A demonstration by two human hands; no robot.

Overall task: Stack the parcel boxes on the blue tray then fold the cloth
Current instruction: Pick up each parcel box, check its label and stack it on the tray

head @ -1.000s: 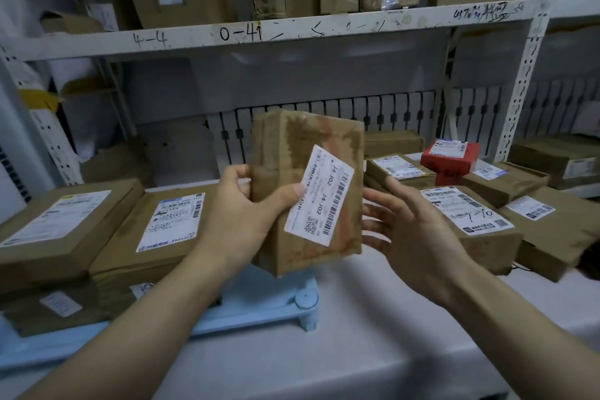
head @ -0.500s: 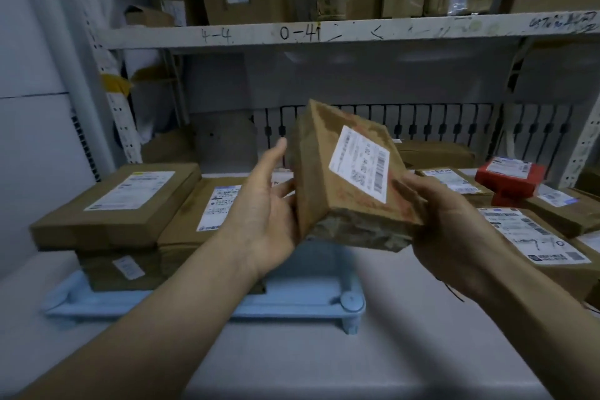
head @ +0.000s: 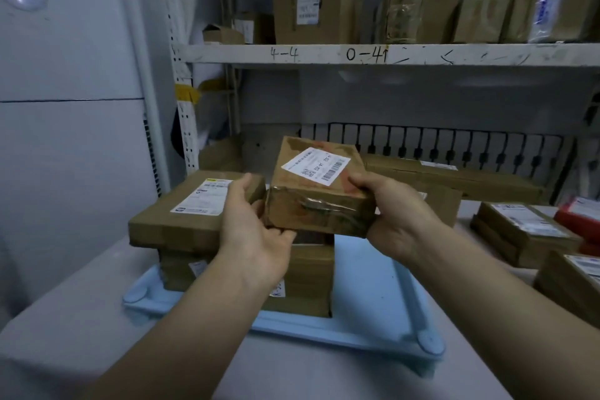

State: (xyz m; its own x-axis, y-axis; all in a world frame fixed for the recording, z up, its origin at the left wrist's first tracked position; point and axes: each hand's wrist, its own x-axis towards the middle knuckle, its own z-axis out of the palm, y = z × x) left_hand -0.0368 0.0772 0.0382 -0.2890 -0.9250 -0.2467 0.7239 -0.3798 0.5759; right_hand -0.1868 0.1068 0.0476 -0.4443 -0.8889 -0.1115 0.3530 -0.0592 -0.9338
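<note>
Stacking step, mid-placement. I hold one parcel box (head: 319, 195), label up, between both hands above the blue tray (head: 383, 295). My left hand (head: 256, 230) grips the box's near left corner, thumb along its side and fingers curled beneath; my right hand (head: 394, 217) clasps its right end, fingers wrapped over the top edge. The box hangs tilted, near edge lower, just over the lower boxes (head: 302, 282) already on the tray, whether touching them I cannot tell. At 9 o'clock from it lies a flat labelled box (head: 194, 208) topping the left stack. More parcels (head: 526, 230) wait on the worktop (head: 65, 318) at 3 o'clock, well apart from the tray. No cloth is visible. Next, I judge, the box should be levelled, lowered squarely onto the stack beside the flat box, and released only once seated; an overhanging edge could tip it.
</note>
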